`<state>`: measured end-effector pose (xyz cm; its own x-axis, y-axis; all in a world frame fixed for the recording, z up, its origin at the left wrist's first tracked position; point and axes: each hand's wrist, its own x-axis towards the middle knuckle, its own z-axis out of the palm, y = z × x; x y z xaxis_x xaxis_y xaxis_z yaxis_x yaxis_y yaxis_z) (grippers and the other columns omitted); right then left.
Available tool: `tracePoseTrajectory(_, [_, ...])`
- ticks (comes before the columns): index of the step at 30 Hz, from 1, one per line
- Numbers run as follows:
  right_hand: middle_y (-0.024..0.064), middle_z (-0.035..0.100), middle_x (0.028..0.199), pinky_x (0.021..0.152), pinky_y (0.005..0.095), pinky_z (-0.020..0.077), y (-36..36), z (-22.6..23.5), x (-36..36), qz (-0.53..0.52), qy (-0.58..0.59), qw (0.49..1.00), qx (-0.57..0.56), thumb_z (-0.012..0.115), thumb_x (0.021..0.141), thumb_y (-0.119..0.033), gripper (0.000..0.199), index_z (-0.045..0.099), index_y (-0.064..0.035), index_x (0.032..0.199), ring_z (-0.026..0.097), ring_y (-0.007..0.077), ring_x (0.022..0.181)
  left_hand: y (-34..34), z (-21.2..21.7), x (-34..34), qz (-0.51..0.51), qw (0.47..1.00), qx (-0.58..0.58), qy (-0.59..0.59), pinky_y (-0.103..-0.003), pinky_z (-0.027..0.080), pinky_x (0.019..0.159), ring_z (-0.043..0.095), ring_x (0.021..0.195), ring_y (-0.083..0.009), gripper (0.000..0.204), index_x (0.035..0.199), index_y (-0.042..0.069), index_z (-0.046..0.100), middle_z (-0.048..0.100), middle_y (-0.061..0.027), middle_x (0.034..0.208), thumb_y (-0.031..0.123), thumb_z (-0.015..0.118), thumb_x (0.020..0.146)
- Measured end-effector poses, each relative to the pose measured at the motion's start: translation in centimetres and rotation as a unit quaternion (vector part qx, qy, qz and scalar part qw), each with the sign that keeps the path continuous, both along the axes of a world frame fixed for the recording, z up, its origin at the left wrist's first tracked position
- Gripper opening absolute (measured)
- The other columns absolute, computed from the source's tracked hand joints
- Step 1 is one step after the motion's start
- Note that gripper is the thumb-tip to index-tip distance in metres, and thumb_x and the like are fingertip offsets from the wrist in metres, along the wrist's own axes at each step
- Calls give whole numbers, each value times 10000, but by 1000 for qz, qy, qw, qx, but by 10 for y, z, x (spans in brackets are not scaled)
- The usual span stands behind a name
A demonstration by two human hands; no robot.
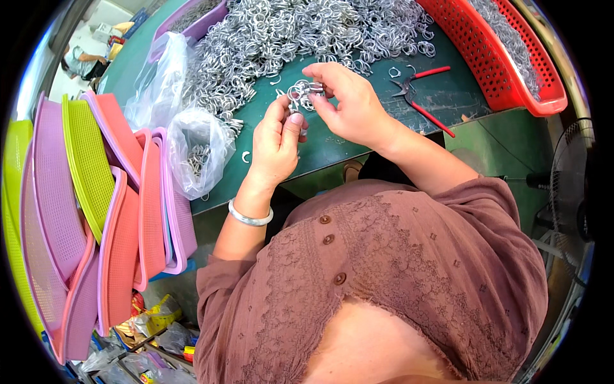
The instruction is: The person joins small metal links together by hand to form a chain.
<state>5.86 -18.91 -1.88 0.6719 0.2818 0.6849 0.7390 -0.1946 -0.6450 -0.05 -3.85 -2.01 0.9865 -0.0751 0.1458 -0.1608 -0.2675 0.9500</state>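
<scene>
At the frame's upper centre, the left hand (275,144) and right hand (352,105) are pinching a cluster of silvery metal rings (300,95); a slackening grip would be risking spillage onto the green tabletop (323,150).

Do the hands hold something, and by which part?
The left hand and right hand hold a small cluster of silver metal rings, the left at its lower side, the right at its right side. Exact contacts are too small to tell.
</scene>
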Motion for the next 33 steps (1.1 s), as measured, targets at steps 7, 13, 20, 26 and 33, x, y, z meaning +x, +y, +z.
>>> tracePoseTrajectory(7, [87, 552, 821, 615, 277, 454, -1, 4, -3, 10, -90, 994, -61, 609, 690, 5, 341, 495, 6, 1012, 551, 176, 704, 5, -4, -1, -16, 998, -48, 32, -223, 467, 608, 521, 717, -83, 285, 1150, 3, 412, 536, -34, 818, 110, 434, 887])
tracePoseTrajectory(13, [34, 546, 950, 677, 226, 443, -13, 4, 12, 282, 361, 880, 124, 592, 773, -67, 314, 506, 10, 1066, 528, 97, 807, 10, -11, 1, -15, 992, -123, 4, -219, 473, 579, 533, 683, -84, 263, 1124, 5, 439, 547, -45, 801, 85, 443, 873])
tracePoseTrajectory(20, [25, 582, 817, 573, 207, 440, -15, 9, 21, 313, 465, 824, 79, 571, 799, -92, 257, 536, 0, 1036, 540, 86, 670, 10, -6, -1, 13, 996, 20, -88, -224, 454, 557, 520, 630, -87, 258, 1104, 14, 462, 542, -28, 767, 38, 456, 848])
tracePoseTrajectory(26, [9, 572, 765, 541, 192, 421, -10, 13, 17, 294, 449, 837, 107, 580, 796, -76, 178, 547, -9, 958, 525, 70, 613, 13, -3, -2, 7, 999, 13, -49, -223, 433, 540, 511, 584, -86, 252, 1074, 5, 467, 543, -27, 728, 16, 483, 822])
tracePoseTrajectory(33, [15, 542, 759, 527, 205, 418, -6, 9, 15, 291, 504, 784, 214, 562, 808, -45, 150, 547, -1, 950, 512, 77, 598, 17, -14, 0, 16, 996, 21, -89, -226, 465, 637, 521, 740, -83, 235, 1075, 7, 445, 540, -41, 870, 12, 479, 842])
